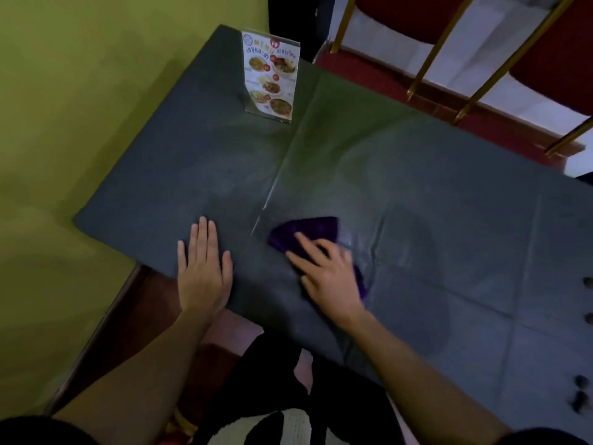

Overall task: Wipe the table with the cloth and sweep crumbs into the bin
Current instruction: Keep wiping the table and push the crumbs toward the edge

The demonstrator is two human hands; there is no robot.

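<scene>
Head-worn view, steeply down and close over the table (417, 194) near edge.

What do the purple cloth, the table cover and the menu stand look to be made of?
Purple cloth: soft fabric, perhaps microfibre; it bunches under the right hand. Table cover: likely thin dark plastic sheeting, going by its creases and dull sheen. Menu stand: clear acrylic, judging by its transparent edges, holding a printed card.

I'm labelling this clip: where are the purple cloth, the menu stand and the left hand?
purple cloth (309, 231), head view, exposed far fold.
menu stand (271, 75), head view, printed face.
left hand (202, 268), head view, back of hand.
</scene>
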